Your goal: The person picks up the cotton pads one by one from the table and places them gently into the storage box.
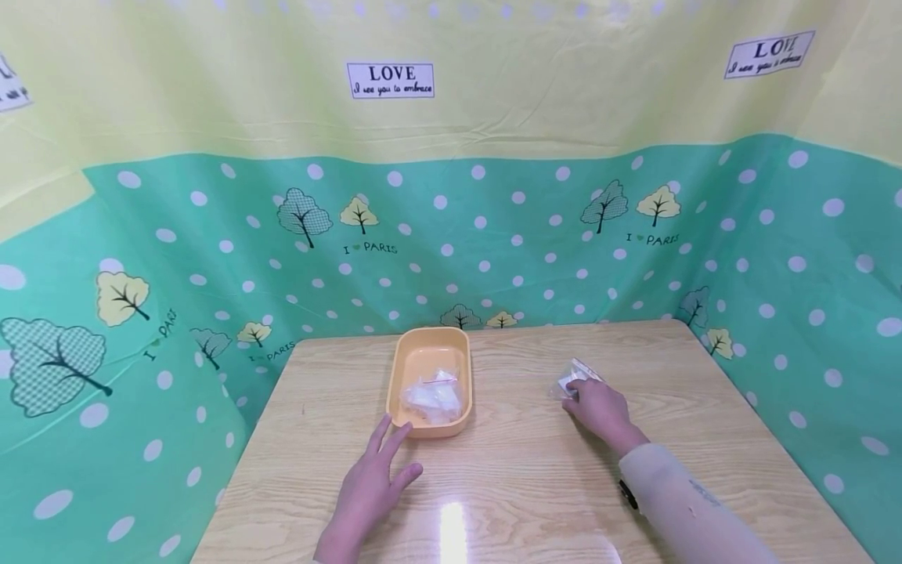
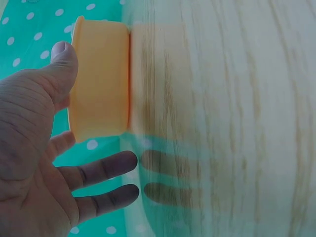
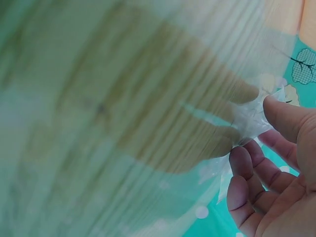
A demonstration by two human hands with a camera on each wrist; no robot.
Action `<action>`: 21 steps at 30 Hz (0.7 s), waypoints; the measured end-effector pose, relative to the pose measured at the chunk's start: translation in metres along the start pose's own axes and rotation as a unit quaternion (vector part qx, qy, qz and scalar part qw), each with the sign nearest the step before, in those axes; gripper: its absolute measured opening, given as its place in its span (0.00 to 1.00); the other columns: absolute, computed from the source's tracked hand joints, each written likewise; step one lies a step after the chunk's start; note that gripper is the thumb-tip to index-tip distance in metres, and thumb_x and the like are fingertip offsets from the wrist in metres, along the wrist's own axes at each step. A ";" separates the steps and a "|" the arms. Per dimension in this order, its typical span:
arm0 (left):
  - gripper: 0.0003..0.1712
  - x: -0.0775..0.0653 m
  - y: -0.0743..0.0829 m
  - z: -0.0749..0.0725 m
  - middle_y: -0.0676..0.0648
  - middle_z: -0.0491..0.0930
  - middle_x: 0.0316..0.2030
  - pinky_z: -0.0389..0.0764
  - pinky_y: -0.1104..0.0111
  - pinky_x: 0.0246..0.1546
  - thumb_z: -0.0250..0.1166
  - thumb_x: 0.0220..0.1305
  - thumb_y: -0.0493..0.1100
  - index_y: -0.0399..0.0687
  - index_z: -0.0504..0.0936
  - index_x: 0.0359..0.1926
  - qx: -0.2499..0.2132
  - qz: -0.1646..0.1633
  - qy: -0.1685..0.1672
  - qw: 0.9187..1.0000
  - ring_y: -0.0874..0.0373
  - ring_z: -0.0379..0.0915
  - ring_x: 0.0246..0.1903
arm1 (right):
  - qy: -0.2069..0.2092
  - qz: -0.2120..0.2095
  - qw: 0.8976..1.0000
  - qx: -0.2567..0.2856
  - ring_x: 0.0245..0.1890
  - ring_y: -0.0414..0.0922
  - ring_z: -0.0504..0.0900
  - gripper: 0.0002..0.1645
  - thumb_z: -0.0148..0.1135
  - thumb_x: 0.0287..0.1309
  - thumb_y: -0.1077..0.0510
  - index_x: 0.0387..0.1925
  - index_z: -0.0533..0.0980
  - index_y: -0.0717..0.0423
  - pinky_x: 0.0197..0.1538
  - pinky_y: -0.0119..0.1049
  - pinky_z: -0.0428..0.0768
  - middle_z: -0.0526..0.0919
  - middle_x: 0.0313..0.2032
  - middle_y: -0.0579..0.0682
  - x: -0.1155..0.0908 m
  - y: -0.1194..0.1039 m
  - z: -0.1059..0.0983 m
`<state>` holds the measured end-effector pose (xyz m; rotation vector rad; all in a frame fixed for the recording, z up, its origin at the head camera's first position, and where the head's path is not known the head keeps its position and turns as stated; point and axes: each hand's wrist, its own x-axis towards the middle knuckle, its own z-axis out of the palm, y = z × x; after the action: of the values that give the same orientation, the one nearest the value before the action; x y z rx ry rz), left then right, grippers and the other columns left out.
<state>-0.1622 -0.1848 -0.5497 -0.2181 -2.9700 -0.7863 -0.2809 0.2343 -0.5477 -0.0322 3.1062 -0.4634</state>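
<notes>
On the right half of the table, my right hand (image 1: 602, 411) pinches a small clear plastic bag (image 1: 574, 368) with something whitish inside. The right wrist view shows the crinkled plastic (image 3: 254, 118) between thumb and fingers, low over the wood; its contents are mostly hidden by the hand. An orange-yellow plastic tray (image 1: 431, 341) stands left of centre, holding clear bags (image 1: 433, 399) with white contents. My left hand (image 1: 369, 482) is spread, its fingertips right at the tray's near left corner. Seen from the left wrist, the tray's side wall (image 2: 101, 79) is beyond the thumb.
The light wood table (image 1: 521, 470) reflects a bright strip of light near its front edge. A green and yellow patterned curtain (image 1: 493, 235) hangs behind the table and along both sides. The tray stands near the back edge.
</notes>
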 end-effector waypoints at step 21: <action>0.43 -0.001 0.001 -0.001 0.40 0.56 0.84 0.88 0.38 0.45 0.71 0.69 0.62 0.66 0.67 0.80 0.000 -0.001 -0.002 1.000 0.36 0.88 0.47 | 0.032 -0.018 0.999 0.010 0.53 0.62 0.89 0.16 0.72 0.68 0.54 0.54 0.88 0.55 0.51 0.60 0.88 0.91 0.52 0.61 -0.003 -0.006 -0.005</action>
<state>-0.1606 -0.1849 -0.5484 -0.2182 -2.9733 -0.7876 -0.2783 0.2306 -0.5409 -0.0734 3.1686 -0.5056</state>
